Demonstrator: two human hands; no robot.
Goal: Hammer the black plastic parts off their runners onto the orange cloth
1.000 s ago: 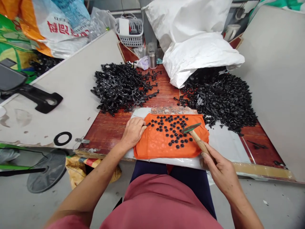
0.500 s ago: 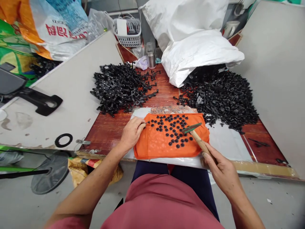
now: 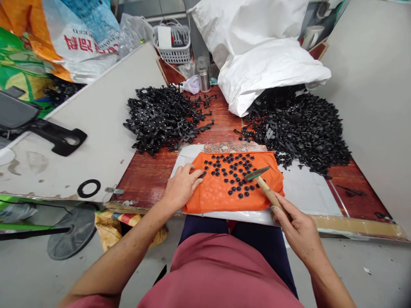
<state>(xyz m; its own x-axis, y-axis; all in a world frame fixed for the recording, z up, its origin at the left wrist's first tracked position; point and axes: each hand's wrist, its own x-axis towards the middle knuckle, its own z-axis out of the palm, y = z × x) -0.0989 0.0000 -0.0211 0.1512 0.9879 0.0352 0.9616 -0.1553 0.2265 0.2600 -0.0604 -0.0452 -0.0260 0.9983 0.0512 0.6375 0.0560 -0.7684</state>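
Note:
An orange cloth (image 3: 218, 194) lies at the near edge of the wooden table (image 3: 144, 175), covered with several small black round parts (image 3: 233, 173). My left hand (image 3: 181, 186) rests on the cloth's left edge, fingers curled, with a small black part at the fingertips. My right hand (image 3: 297, 233) is wrapped round the wooden handle of a small hammer (image 3: 265, 186), whose green head hovers over the parts on the cloth's right side.
Two heaps of black plastic parts sit on the table, the left heap (image 3: 163, 117) and the right heap (image 3: 302, 128), the latter spilling from a white sack (image 3: 266, 70). Grey boards (image 3: 99, 124) flank both sides. A metal flask (image 3: 204, 79) and white basket (image 3: 175, 42) stand behind.
My left hand has shifted slightly forward along the cloth's left edge, with its fingers a little more extended. The hammer and my right hand stay almost where they were.

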